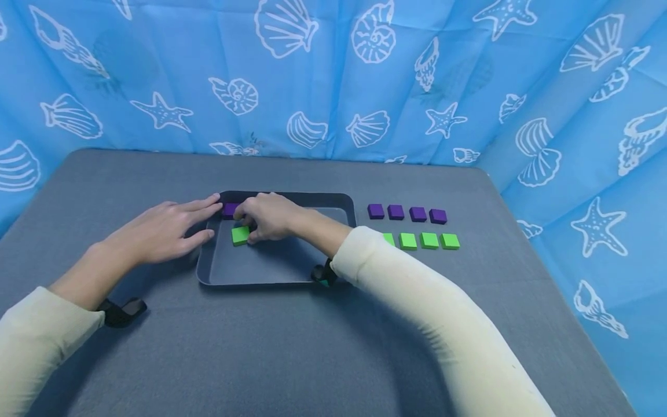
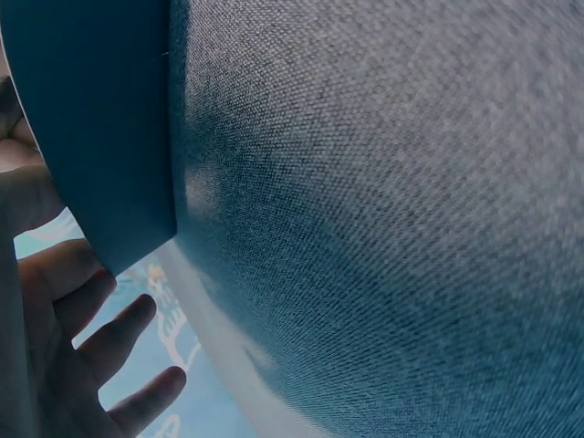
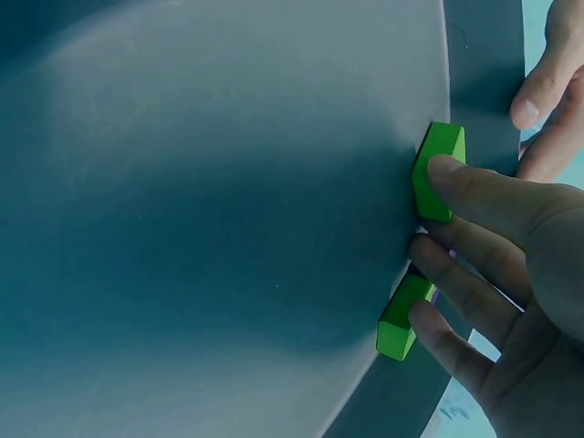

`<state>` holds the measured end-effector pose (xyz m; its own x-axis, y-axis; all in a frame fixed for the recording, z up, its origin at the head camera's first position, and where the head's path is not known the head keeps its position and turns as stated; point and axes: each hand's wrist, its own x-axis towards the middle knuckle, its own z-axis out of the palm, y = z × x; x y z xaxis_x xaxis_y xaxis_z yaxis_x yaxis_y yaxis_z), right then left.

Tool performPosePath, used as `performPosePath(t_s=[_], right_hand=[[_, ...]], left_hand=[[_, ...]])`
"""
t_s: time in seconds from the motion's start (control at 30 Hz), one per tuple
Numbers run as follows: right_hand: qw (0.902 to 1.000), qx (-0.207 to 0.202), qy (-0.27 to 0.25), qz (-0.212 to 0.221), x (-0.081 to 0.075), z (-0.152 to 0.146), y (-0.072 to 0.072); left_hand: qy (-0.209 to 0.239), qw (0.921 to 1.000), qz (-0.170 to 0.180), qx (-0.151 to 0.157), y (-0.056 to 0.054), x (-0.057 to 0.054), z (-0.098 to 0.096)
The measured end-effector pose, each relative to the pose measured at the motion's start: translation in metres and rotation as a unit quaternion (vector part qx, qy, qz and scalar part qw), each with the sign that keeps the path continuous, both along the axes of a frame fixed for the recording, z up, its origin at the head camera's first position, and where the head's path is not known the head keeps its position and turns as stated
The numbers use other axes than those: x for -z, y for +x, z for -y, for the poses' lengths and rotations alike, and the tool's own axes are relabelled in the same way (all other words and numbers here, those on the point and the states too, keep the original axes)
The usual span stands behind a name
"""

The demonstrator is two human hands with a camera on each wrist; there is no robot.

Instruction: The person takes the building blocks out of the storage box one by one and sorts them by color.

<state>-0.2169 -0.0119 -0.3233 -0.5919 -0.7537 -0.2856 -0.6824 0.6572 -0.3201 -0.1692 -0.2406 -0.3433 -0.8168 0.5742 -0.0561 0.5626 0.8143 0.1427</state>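
Observation:
My right hand (image 1: 271, 216) reaches into a dark grey baking tray (image 1: 281, 284) near its left end. Thumb and fingers pinch a green block (image 3: 440, 173) close to the tray's left wall. A second green block (image 3: 406, 315) lies by the outer fingers in the right wrist view; the hand covers it in the head view. Beside those fingers, a purple block (image 1: 230, 211) sits in the tray's far left corner, partly hidden. My left hand (image 1: 161, 231) is at the tray's left rim, its fingers extended and spread, fingertips right at the edge.
Right of the tray, several purple blocks (image 1: 418, 214) form a row on the grey table (image 1: 260, 359). Nearer lies a row of several green blocks (image 1: 429, 241), its left end partly behind the right sleeve. A blue shell-patterned curtain (image 1: 333, 75) hangs behind the table and along its right.

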Motion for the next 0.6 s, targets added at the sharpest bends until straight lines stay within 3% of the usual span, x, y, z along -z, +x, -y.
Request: performPosePath(t_s=[0.3, 0.6], right_hand=[[0.9997, -0.009, -0.025, -0.002, -0.006, -0.009, -0.001], [0.9991, -0.015, -0.038, -0.009, -0.018, -0.043, -0.001]], left_hand=[[0.002, 1.0, -0.005, 0.002, 0.0, 0.0, 0.001], [-0.009, 0.9999, -0.005, -0.001, 0.001, 0.0, -0.001]])
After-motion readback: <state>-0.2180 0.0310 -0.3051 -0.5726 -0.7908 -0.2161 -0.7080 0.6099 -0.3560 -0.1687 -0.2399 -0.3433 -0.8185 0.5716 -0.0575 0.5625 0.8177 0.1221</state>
